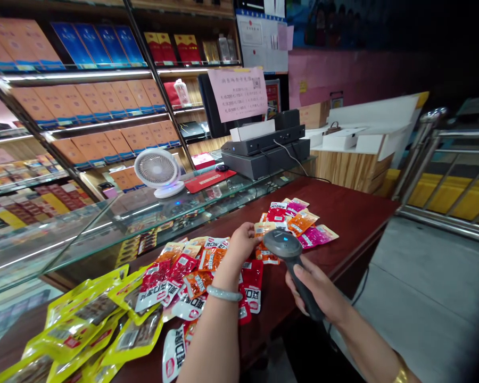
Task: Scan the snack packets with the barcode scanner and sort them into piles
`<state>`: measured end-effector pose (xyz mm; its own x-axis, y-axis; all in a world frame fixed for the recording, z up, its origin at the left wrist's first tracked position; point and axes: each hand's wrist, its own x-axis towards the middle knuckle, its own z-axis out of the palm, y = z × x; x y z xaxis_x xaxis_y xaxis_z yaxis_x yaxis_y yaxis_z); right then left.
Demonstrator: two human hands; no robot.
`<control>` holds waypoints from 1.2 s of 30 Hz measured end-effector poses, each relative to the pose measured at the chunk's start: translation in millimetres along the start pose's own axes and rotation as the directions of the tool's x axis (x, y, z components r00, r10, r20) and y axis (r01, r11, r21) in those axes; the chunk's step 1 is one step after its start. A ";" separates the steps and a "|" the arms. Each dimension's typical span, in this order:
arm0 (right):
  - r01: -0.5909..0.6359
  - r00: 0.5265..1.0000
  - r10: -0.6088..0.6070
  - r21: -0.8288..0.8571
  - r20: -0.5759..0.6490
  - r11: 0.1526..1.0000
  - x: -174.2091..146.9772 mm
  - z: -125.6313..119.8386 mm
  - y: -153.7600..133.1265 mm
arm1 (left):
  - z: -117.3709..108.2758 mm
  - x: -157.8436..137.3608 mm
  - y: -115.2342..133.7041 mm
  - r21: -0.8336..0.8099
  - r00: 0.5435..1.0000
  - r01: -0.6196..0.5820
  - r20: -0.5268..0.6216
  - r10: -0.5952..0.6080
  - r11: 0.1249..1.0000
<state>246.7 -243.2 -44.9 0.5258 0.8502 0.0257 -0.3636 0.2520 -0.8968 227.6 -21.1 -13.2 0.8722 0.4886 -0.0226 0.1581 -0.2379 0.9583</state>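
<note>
My right hand [317,290] is wrapped round the handle of a dark grey barcode scanner [283,244], whose head has a small blue light. At the scanner's head, my left hand [242,242] pinches the edge of an orange and cream snack packet [264,229]; the scanner partly covers that packet. Beyond it lies a small pile of red, orange and purple snack packets [303,222]. Under and left of my left forearm spreads a larger heap of red, white and orange packets [197,282]. Yellow-edged clear food bags [91,314] lie at the lower left.
All the packets lie on a dark red wooden counter [355,207]. A glass display case [104,239] adjoins it, bearing a white fan [157,167] and a black cash drawer with equipment [263,154]. Shelves of boxes stand behind. At right is a metal railing [443,175].
</note>
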 end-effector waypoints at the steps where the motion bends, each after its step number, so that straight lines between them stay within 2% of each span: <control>1: 0.003 1.000 -0.003 0.003 0.002 1.000 0.2 -0.2 0.4 | 0.9 -0.5 1.2 0.008 1.000 -0.006 0.012 0.006 1.000; 7: 0.032 0.999 -0.033 0.029 0.018 0.999 0.4 -1.5 3.5 | -0.4 0.7 4.9 0.328 0.993 -0.105 -0.025 0.119 0.939; 11: 0.037 0.999 -0.038 0.041 0.025 0.999 0.6 -1.0 3.0 | -3.5 0.7 -0.5 0.359 0.997 -0.042 -0.040 0.061 0.932; 15: 0.031 0.999 -0.031 0.044 0.014 0.999 0.4 -0.6 1.5 | -9.4 -0.2 -4.4 0.498 0.980 0.010 -0.179 0.092 0.867; 17: 0.024 1.000 -0.024 0.044 0.006 0.999 0.1 -0.7 1.5 | -9.8 -0.6 -2.9 0.379 0.977 0.077 -0.212 0.006 0.922; 20: 0.009 1.000 -0.008 0.045 -0.004 0.999 0.0 -1.6 2.9 | -2.1 -0.1 1.8 0.050 0.977 0.119 -0.182 -0.109 0.992; 23: 0.000 1.000 0.001 0.051 -0.008 0.999 0.4 -2.5 4.2 | 12.0 1.6 5.3 -0.199 0.989 0.087 -0.102 -0.108 0.976; 25: -0.004 1.000 0.004 0.056 -0.009 0.998 0.3 -2.8 4.0 | 17.4 2.4 6.2 -0.251 0.997 0.063 -0.034 -0.073 0.966; 27: -0.004 1.000 0.004 0.049 -0.012 0.999 -0.3 -2.8 3.2 | 14.3 1.0 7.3 -0.148 0.999 0.008 -0.032 -0.013 0.989; 29: -0.002 1.000 0.002 0.038 -0.005 0.999 -1.0 -3.0 2.2 | 2.2 -4.4 10.2 0.151 0.997 -0.049 -0.057 0.058 0.987; 30: -0.002 1.000 0.002 0.034 0.000 0.999 -1.2 -3.2 1.9 | -5.8 -8.6 12.8 0.341 0.996 -0.062 -0.039 0.079 0.938; 32: -0.005 1.000 0.004 0.029 0.006 1.000 -1.4 -3.9 1.6 | -20.6 -18.9 19.9 0.664 0.999 -0.049 0.049 0.022 0.746; 34: -0.009 1.000 0.009 0.023 0.006 1.000 -1.4 -4.5 1.4 | -28.5 -28.8 28.0 0.830 0.991 -0.037 0.102 -0.086 0.557; 36: -0.010 1.000 0.010 0.014 0.008 1.000 -1.5 -4.5 1.1 | -27.8 -35.3 34.7 0.899 0.986 -0.045 0.110 -0.125 0.436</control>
<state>249.0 -246.3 -48.0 0.5160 0.8563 0.0205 -0.3795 0.2500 -0.8908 189.5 -23.3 28.8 0.8913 0.4189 -0.1737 0.4454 -0.8804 0.1627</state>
